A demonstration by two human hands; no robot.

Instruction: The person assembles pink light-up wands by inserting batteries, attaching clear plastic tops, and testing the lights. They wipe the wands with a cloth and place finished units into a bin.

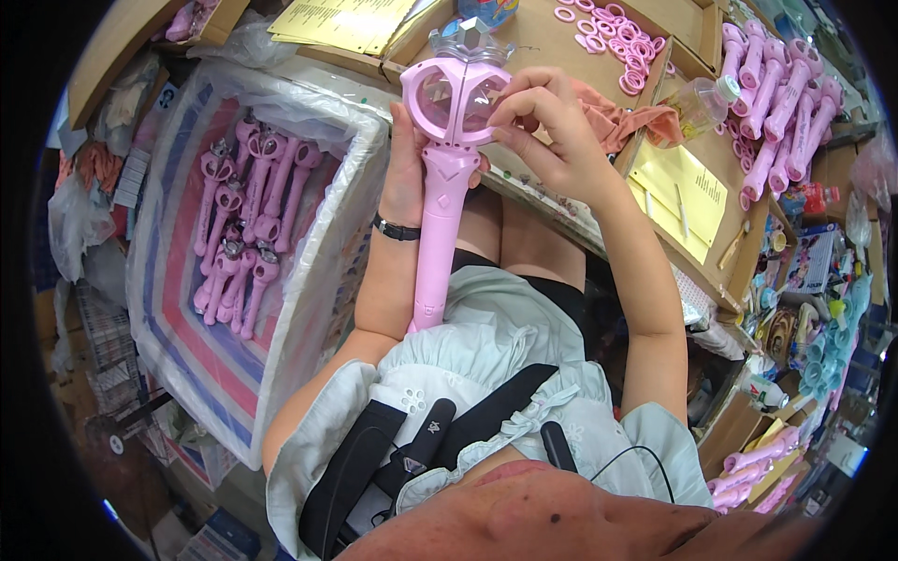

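Yellow printed sheets [341, 21], colourful flat package [810, 262]

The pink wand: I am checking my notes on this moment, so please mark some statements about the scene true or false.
1. The left hand grips the pink wand by its handle. True.
2. The right hand rests flat on the lap. False: its fingers are at the ring-shaped head of the wand.
3. The large woven bag on the person's left holds more pink wands. True.
4. The loose pink rings lie inside that bag. False: they lie in a cardboard tray beyond the wand.
5. A black band sits on the left wrist. True.
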